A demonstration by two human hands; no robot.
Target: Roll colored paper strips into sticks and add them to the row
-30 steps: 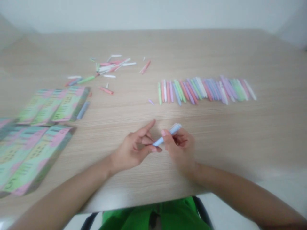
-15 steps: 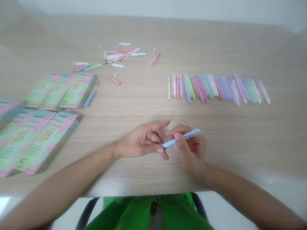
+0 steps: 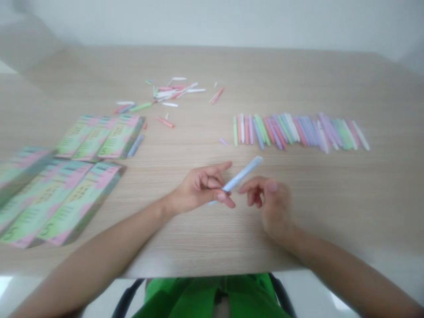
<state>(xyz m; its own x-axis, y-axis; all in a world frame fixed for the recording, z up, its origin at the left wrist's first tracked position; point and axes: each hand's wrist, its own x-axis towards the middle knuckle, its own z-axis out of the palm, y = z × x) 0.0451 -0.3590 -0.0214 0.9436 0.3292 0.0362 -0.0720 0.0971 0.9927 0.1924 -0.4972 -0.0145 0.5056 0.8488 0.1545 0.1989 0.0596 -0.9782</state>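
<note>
Over the near part of the wooden table (image 3: 331,190), the left hand (image 3: 195,187) pinched a light-blue pen (image 3: 244,173) between thumb and fingers. The right hand (image 3: 271,201) was just beside the pen, apart from it, fingers loosely bent. At left, pink-and-green printed boxes (image 3: 84,198) lay in two rows; their contents could not be determined. The view's left edge cut off some boxes, and the left hand's fingers hid part of the pen's lower end. A row of coloured pens (image 3: 289,126) lay at right; scattered pieces (image 3: 167,93) farther left were too blurred to identify.
</note>
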